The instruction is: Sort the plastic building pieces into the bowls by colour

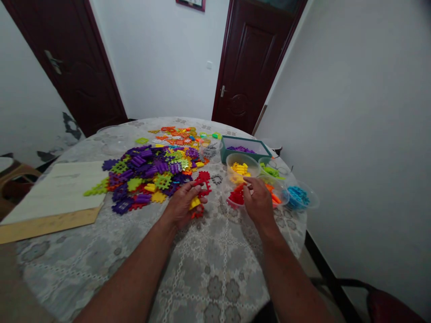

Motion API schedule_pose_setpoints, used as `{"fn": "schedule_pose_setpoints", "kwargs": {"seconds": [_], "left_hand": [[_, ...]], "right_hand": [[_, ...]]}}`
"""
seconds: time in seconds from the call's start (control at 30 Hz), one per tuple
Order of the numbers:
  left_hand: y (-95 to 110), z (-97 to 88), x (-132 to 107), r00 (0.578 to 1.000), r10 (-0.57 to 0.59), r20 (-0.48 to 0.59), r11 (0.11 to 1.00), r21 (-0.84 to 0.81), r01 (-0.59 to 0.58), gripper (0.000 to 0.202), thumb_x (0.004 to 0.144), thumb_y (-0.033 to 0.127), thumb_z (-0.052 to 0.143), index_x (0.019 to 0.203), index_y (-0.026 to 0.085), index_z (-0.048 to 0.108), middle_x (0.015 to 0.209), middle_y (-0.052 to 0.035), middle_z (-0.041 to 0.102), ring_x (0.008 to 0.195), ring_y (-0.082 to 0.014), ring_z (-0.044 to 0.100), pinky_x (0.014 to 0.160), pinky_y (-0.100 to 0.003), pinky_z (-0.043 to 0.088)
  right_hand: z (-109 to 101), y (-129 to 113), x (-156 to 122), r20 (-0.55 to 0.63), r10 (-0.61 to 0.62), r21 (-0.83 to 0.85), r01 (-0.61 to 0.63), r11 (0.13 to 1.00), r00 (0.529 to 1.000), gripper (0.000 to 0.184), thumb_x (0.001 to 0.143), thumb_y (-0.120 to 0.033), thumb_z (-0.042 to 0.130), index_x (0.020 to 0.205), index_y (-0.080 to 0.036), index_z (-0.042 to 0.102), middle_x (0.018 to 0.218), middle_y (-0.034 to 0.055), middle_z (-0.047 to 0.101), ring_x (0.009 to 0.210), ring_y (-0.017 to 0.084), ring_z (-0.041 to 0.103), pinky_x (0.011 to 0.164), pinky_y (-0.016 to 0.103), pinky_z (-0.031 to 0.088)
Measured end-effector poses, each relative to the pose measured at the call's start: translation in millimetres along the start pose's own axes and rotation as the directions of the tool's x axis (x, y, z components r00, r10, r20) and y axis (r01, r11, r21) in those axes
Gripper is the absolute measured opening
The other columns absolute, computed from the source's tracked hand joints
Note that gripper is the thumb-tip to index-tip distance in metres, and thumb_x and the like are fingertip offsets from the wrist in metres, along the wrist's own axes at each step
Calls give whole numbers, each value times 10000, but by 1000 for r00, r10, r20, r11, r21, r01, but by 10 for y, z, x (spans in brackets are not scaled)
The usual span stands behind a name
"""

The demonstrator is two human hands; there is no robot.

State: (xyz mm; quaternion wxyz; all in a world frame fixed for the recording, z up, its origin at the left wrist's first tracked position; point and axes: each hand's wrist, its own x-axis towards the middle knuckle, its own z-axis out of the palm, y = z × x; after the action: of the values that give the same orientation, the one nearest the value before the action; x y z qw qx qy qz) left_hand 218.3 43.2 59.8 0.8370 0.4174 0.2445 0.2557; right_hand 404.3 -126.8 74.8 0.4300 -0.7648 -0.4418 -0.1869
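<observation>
My left hand [183, 204] is closed around red and yellow interlocking plastic pieces [203, 185], just right of a big pile of purple, green, yellow and orange pieces [151, 172] on the round table [202, 269]. My right hand [258, 199] reaches over a clear bowl of red pieces [235, 197], its fingers curled and pinched at the bowl's edge. What they hold, if anything, is hidden.
Clear bowls hold yellow pieces [240, 168], green pieces [271, 170], orange pieces [276, 197] and blue pieces [298, 195]. A teal box [245, 146] holds purple pieces. A white board [57, 188] lies at the left. Two dark doors stand behind; a chair [387, 300] is at the lower right.
</observation>
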Motion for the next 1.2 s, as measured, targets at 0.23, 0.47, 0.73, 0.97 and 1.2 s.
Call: {"fn": "schedule_pose_setpoints", "kwargs": {"seconds": [0.23, 0.47, 0.73, 0.97, 1.2], "left_hand": [[-5, 41, -48, 999, -3, 36, 999, 51, 1, 348, 843, 311, 856, 1105, 216, 647, 896, -59, 763, 570, -165, 710, 407, -213, 502], [-14, 31, -45, 997, -16, 79, 993, 122, 6, 297, 880, 384, 819, 1072, 193, 696, 1003, -120, 778, 600, -188, 736, 393, -224, 493], [-23, 33, -94, 978, 4, 209, 989, 144, -35, 323, 884, 448, 813, 1017, 164, 733, 926, -104, 763, 562, -168, 709, 377, -205, 469], [-5, 10, -93, 967, -57, 249, 998, 36, 49, 333, 939, 451, 732, 1046, 137, 735, 802, -105, 740, 539, -185, 697, 365, -214, 430], [73, -79, -101, 951, -43, 305, 956, -264, 128, 442, 792, 186, 651, 1219, 113, 740, 1072, -161, 729, 831, -220, 708, 597, -290, 563]], "right_hand": [[-12, -58, -61, -89, 1, 26, 1, 1000, 996, 284, 939, -162, 483, 1024, -185, 752, 994, 100, 771, 948, 250, 719, 915, 431, 588], [-2, -237, -156, -10, -188, 123, 187, 975, 982, 303, 983, -187, 550, 1236, -223, 714, 1174, 116, 762, 1118, 275, 708, 1013, 493, 578], [108, -533, -276, 244, -428, 254, 369, 894, 870, 537, 992, -228, 635, 1521, -273, 550, 1463, 130, 638, 1368, 301, 585, 1162, 564, 486], [107, -481, -271, 120, -441, 240, 405, 882, 889, 423, 999, -243, 676, 1418, -260, 620, 1299, 124, 705, 1222, 283, 652, 1062, 510, 547], [80, -121, -173, -26, -232, -78, 230, 970, 972, 328, 1014, -294, 637, 1320, -178, 663, 1226, 164, 734, 1177, 327, 659, 1076, 581, 503]]}}
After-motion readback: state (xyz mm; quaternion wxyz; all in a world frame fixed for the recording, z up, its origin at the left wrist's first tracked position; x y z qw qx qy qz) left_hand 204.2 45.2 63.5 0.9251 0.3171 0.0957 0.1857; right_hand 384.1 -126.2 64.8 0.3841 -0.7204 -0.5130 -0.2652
